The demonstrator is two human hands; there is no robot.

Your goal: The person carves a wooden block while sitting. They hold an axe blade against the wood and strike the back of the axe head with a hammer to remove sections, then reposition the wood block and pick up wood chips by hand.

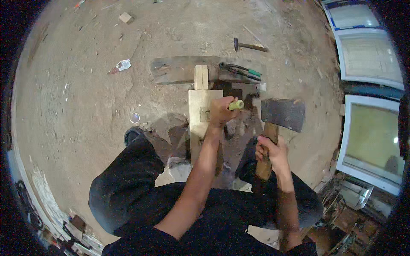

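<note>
A squared wooden beam [197, 102] with a narrower tongue [201, 77] at its far end lies lengthwise between my legs. A rectangular patch is marked or cut in its top face. My left hand [222, 112] is closed round the yellow-green handle of what looks like a chisel [236, 105], over the beam's right side; its blade is hidden by the hand. To the right, my right hand [273, 151] grips the wooden handle of an axe [282, 114]. The axe's broad dark head points away from me, apart from the chisel.
A weathered board [171, 70] lies crosswise under the beam's far end, with green-handled pincers [241, 71] on its right part. Farther off are a hammer [252, 46] and a small wood block [126, 18]. White-framed window panes [373, 141] stand along the right side.
</note>
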